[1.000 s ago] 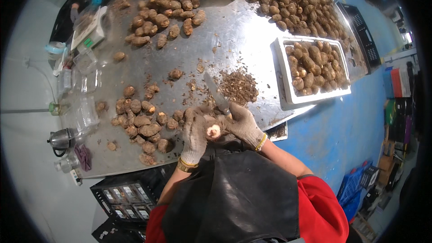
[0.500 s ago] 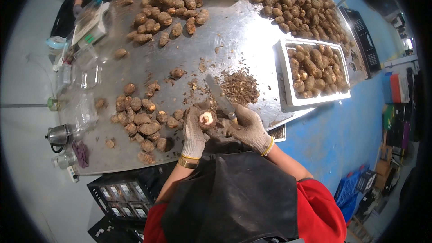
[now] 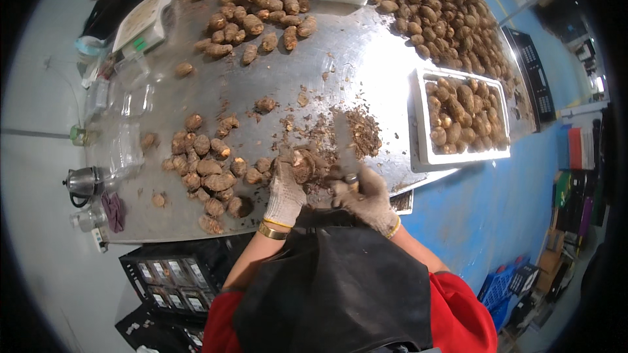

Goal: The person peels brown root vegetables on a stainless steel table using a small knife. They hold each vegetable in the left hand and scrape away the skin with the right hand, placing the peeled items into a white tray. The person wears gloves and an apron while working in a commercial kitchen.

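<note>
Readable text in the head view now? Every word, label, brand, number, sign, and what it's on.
None can be read.
White-labelled clear packs in the black plastic crate: too small.
Small green display on the white flat-topped scale: too small.
Pale marks on the dark box at lower right: too blurred.

Your gloves [image 3: 286, 197] are whitish with yellow trim [image 3: 279, 223], your tuber [image 3: 303, 166] brown, the box [image 3: 462, 159] by the bench's [image 3: 242, 85] right edge white.
</note>
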Demonstrator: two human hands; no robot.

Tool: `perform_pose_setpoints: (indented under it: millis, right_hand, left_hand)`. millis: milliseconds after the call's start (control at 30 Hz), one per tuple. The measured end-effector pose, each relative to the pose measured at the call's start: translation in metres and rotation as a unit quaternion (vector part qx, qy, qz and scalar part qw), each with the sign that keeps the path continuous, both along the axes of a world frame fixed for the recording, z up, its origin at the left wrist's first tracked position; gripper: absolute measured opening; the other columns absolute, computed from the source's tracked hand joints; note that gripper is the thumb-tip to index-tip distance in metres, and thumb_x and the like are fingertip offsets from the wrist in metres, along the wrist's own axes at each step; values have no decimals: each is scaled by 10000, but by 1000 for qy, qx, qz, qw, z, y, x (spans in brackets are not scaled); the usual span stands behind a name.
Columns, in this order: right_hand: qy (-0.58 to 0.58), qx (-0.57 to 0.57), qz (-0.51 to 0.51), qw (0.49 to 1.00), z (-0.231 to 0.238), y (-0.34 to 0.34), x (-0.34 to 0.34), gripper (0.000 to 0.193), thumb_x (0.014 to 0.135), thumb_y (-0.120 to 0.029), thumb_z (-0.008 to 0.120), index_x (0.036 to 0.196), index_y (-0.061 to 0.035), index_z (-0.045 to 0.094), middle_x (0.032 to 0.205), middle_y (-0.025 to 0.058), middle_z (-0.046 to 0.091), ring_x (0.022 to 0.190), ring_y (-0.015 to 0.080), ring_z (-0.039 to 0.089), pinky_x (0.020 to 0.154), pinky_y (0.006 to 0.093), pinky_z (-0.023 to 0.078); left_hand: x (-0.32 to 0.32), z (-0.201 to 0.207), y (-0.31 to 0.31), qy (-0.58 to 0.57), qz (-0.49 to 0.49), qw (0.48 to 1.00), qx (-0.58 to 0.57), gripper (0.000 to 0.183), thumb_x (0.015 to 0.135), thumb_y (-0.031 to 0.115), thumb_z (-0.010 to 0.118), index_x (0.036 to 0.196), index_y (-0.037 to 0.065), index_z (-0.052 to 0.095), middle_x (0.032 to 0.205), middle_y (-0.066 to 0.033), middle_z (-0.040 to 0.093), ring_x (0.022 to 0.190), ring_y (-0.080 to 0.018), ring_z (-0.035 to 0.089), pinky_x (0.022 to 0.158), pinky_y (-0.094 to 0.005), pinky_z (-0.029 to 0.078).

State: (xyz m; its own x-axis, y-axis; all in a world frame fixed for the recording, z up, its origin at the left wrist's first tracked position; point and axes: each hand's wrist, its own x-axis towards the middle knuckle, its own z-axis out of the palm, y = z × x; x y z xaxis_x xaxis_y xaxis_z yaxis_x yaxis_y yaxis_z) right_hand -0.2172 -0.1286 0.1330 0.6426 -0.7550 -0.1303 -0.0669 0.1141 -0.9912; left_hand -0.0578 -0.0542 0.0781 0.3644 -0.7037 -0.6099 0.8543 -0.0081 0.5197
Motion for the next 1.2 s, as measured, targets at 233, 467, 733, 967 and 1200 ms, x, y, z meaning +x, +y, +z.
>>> perform_pose_setpoints:
  millis: [233,467,733,967,1200]
  right_hand:
    - [39,49,-10,998,-16,-19,-22,281,873,-47,702,1107,30,568,919,23,586,824,54,518,692,231,464]
    - [57,59,18,996,-25,-6,-16,278,934,-30,609,1201,32,565,913,5,601,753,71,572,650,244,488]
    - [226,-174,152,946,-3,0,2,312,903,-313,649,1088,-63,623,711,158,609,623,296,611,584,373,492]
    - [318,-107,111,936,-16,-12,-1,288,918,-291,636,1107,-73,644,842,127,667,738,213,646,699,338,510]
    - [151,-91,51,983,-42,-11,-20,136,939,-192,624,956,-57,633,736,49,646,644,107,569,586,278,482]
  left_hand:
    - [9,-13,2,113,56,987,-100,549,972,483,430,1347,85,483,1280,-132,575,1093,-309,610,858,-500,558]
    - [14,-46,23,-124,-32,989,-69,534,883,159,601,1373,39,427,1309,-141,537,1162,-286,558,935,-420,510]
    - [0,-66,42,-724,-183,649,145,573,844,-31,582,1374,-53,367,1328,-219,500,1212,-304,518,1009,-375,435]
    - [-14,-39,35,-513,-7,852,105,488,946,5,475,1413,-22,335,1369,-182,465,1242,-264,491,1038,-330,413]
    - [-1,-29,24,-93,114,988,-52,559,950,127,513,1458,35,300,1439,-146,422,1264,-275,487,1045,-375,427]
